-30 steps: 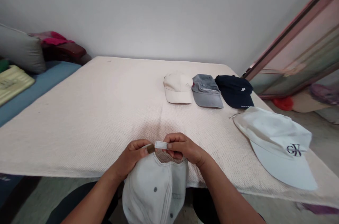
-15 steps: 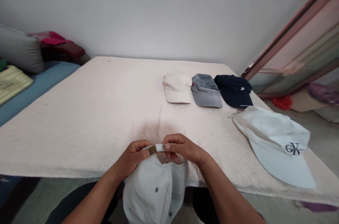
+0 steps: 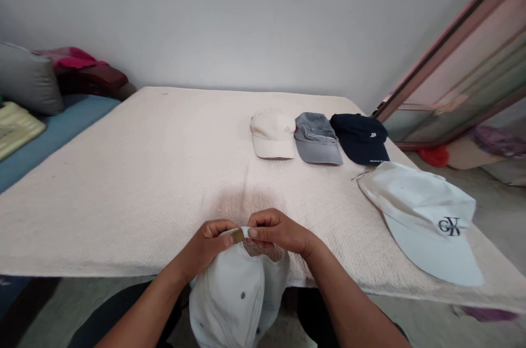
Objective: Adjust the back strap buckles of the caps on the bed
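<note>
A pale grey-white cap (image 3: 228, 296) hangs at the table's front edge, its back opening turned up toward the table. My left hand (image 3: 211, 244) pinches the cap beside its brass-coloured buckle (image 3: 238, 235), thumb on top. The fingers of my right hand (image 3: 275, 230) are closed on the white strap (image 3: 245, 232), close to the buckle. Only a short bit of strap shows between the buckle and my right thumb. The strap's far end is hidden by my right fingers.
On the cloth-covered table (image 3: 123, 183) a cream cap (image 3: 273, 131), a grey cap (image 3: 317, 137) and a navy cap (image 3: 359, 137) stand in a row. Nearer, at the right, lies a white cap (image 3: 419, 205) with dark letters. A grey cushion (image 3: 30, 79) is at the far left.
My right hand has moved slightly left toward the buckle, and less of the strap shows between them. My left hand still grips the cap at the buckle.
</note>
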